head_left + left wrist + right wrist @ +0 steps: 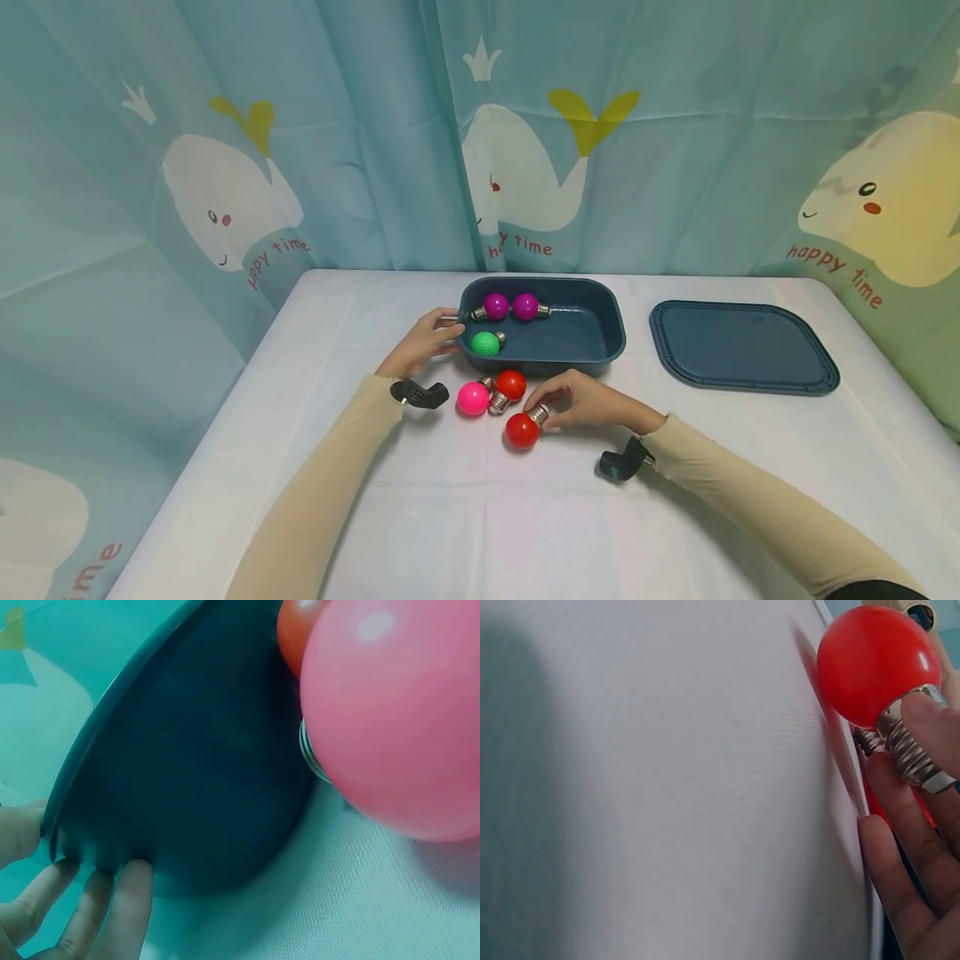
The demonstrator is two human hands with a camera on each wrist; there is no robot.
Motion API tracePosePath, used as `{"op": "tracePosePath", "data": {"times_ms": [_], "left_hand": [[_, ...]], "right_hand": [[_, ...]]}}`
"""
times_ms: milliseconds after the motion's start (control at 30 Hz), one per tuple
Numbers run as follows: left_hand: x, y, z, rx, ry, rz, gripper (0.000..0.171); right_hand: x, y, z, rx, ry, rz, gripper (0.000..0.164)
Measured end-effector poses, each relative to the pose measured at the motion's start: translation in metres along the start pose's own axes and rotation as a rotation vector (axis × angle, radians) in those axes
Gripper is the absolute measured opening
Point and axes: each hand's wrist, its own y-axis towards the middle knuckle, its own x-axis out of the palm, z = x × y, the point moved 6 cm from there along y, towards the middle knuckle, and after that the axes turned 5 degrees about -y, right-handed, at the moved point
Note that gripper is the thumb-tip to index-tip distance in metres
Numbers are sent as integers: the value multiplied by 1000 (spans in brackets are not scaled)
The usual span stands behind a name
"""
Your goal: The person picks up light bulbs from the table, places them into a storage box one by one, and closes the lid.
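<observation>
My right hand [573, 400] pinches a red bulb [522, 431] by its silver screw base [913, 746], thumb on one side and fingers on the other. Its round head points toward the front of the table. At the left end of a dark blue container [611, 354], my left hand [423, 340] holds the rim, with several fingertips [135, 874] against the outer wall. Inside lie two purple bulbs [496, 306] and a green bulb [485, 343]. A pink bulb [472, 399] and a second red bulb [512, 385] lie on the table just in front of the container.
A flat dark blue lid [746, 346] lies on the white tablecloth [420, 517] to the right of the container. Behind the table and along its sides hangs a teal curtain [360, 125] printed with whales. Each wrist wears a black camera [626, 460].
</observation>
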Motion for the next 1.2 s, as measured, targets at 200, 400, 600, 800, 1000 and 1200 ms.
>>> {"op": "tracePosePath", "data": {"times_ms": [200, 400, 600, 800, 1000, 1200], "left_hand": [[1, -2, 0, 1, 0, -5, 48], [1, -2, 0, -5, 5, -5, 48], [1, -1, 0, -2, 11, -11, 49], [1, -1, 0, 1, 5, -12, 49], [0, -1, 0, -10, 7, -6, 49], [0, -1, -1, -19, 6, -2, 49]], "right_hand": [[-3, -2, -3, -4, 26, -4, 32], [-7, -4, -10, -28, 36, 1, 31], [-11, -6, -11, -18, 51, 5, 31], [-20, -9, -14, 7, 9, 5, 29], [-37, -12, -30, 0, -47, 14, 30], [-56, -15, -44, 8, -85, 12, 29]]}}
